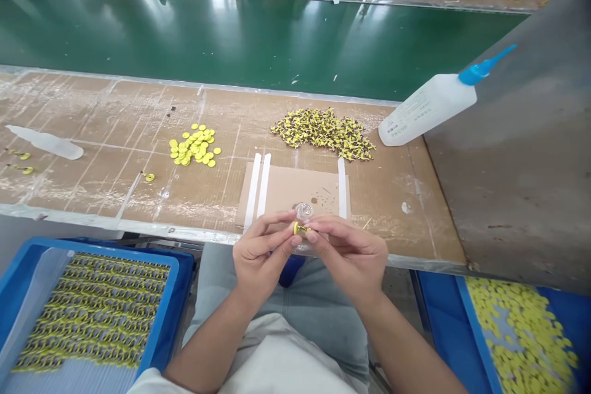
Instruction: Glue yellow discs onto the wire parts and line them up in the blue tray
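Just over the table's front edge, my left hand (264, 252) pinches a small yellow disc (296, 228) on edge. My right hand (351, 252) pinches a small yellow-and-dark piece (303, 229) against the disc's face; whether the two are joined I cannot tell. Right behind my fingertips is a small clear round dish (304, 211) on a taped cardboard sheet (295, 188). A heap of small yellow-and-dark pieces (323, 132) lies beyond the sheet. To its left is a pile of yellow discs (194, 146).
A white bottle with a blue nozzle (427, 109) leans against the metal panel (517, 135) at right. Blue trays hold rows of assembled pieces (101, 308) at lower left and yellow discs (521, 332) at lower right. A green belt (231, 37) runs behind.
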Available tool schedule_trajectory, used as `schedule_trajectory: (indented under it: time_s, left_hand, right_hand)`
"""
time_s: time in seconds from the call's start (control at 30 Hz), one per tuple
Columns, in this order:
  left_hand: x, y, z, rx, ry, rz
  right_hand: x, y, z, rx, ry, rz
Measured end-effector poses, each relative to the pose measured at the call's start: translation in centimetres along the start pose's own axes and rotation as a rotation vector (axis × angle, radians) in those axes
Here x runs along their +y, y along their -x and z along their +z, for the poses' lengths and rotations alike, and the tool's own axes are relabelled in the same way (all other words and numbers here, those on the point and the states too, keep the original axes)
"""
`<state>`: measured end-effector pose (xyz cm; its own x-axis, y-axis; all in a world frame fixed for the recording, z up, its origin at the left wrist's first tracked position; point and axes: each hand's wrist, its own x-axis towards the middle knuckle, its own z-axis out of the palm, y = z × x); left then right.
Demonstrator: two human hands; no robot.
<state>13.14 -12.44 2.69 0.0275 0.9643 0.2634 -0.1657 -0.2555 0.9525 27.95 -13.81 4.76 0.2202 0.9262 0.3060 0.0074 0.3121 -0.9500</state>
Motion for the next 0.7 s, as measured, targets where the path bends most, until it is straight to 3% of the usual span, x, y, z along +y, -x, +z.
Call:
schedule_trajectory:
  time_s: [0.37, 0.7]
  left_hand:
    - [0.70, -0.31, 0.17, -0.016, -0.043, 0.118]
    - [0.45, -0.46, 0.18, -0.037, -0.016, 0.119]
  right_hand:
    - [-0.43, -0.16, 0.19, 0.020, -0.012, -0.021]
    - [-0.06, 0.21, -0.15, 0.039, 0.006, 0.027]
